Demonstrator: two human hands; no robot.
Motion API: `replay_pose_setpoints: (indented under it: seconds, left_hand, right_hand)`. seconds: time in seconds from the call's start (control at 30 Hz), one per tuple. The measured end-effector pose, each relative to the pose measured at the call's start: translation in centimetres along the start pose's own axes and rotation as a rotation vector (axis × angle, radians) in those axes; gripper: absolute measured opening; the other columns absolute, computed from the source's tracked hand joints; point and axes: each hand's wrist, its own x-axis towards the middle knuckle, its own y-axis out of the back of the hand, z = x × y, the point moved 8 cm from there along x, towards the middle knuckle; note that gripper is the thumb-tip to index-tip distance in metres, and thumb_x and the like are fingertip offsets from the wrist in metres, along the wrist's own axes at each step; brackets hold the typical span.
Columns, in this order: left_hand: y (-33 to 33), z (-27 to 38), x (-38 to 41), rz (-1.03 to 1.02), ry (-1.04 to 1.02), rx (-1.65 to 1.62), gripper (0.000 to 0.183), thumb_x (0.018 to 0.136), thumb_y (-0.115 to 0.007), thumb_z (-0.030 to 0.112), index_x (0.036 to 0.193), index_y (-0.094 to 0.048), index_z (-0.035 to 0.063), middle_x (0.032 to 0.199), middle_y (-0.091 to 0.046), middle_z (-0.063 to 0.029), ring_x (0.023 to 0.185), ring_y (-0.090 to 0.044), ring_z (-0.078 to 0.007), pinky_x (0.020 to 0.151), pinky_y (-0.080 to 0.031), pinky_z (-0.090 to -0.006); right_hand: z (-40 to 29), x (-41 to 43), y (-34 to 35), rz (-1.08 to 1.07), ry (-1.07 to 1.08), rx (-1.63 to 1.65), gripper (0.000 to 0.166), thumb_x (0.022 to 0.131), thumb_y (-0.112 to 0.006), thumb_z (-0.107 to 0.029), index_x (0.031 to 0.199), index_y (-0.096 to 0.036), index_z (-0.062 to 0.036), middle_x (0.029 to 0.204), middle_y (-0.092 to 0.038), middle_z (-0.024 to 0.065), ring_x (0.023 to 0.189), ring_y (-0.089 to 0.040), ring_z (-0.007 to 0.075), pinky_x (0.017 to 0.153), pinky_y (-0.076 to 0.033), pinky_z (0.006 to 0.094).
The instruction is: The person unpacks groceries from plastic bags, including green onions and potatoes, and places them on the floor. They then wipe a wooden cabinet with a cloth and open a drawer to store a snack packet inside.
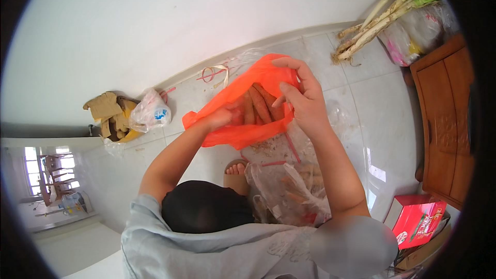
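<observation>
An orange-red plastic bag is spread between my two hands, its mouth facing up. Inside lie several long, soil-dusted carrots. My right hand grips the bag's rim on the right side, thumb and fingers bent around the plastic. My left hand is at the bag's left part, beside the carrots; its fingers are blurred and partly covered by the plastic, so what they hold is unclear. Below the bag, a clear plastic bag with orange and tan produce inside rests on the floor near my foot.
Against the wall at left are torn cardboard and a tied white plastic bag. Leeks lean at upper right by stuffed plastic bags. A wooden cabinet and a red box stand at right. Straps litter the tiles.
</observation>
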Motion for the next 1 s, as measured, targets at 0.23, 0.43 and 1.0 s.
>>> replay_pose_setpoints:
  seconds: [0.23, 0.43, 1.0]
  left_hand:
    - [-1.8, 1.2, -1.1, -0.027, -0.221, 0.594, 0.057, 0.09, -0.046, 0.007, 0.145, -0.032, 0.0068, 0.14, -0.044, -0.017, 0.131, -0.042, -0.0303, 0.108, -0.034, -0.038]
    - [-3.3, 1.4, -3.6, -0.076, -0.062, 0.81, 0.051, 0.089, -0.05, 0.011, 0.139, -0.039, 0.0047, 0.133, -0.05, -0.0179, 0.125, -0.047, -0.0316, 0.103, -0.039, -0.0397]
    - [0.6, -3.9, 7.8, 0.466, -0.421, 0.209, 0.032, 0.086, -0.057, 0.015, 0.116, -0.059, 0.0035, 0.111, -0.064, -0.0152, 0.108, -0.059, -0.0294, 0.09, -0.047, -0.0375]
  right_hand:
    - [-0.3, 0.1, 1.1, -0.016, -0.017, -0.011, 0.031, 0.089, -0.05, 0.001, 0.12, -0.054, -0.0045, 0.096, -0.058, -0.0017, 0.063, -0.049, 0.0032, 0.062, -0.052, 0.0238]
    - [0.6, 0.6, 1.4, -0.06, 0.22, -0.61, 0.042, 0.086, -0.062, -0.01, 0.126, -0.051, -0.0096, 0.128, -0.047, 0.0107, 0.083, -0.06, 0.0185, 0.071, -0.054, 0.03]
    - [11.6, -0.8, 1.8, -0.168, -0.198, -1.149, 0.081, 0.078, -0.071, -0.03, 0.144, -0.028, -0.0107, 0.148, -0.025, 0.0252, 0.112, -0.054, 0.0454, 0.087, -0.05, 0.0486]
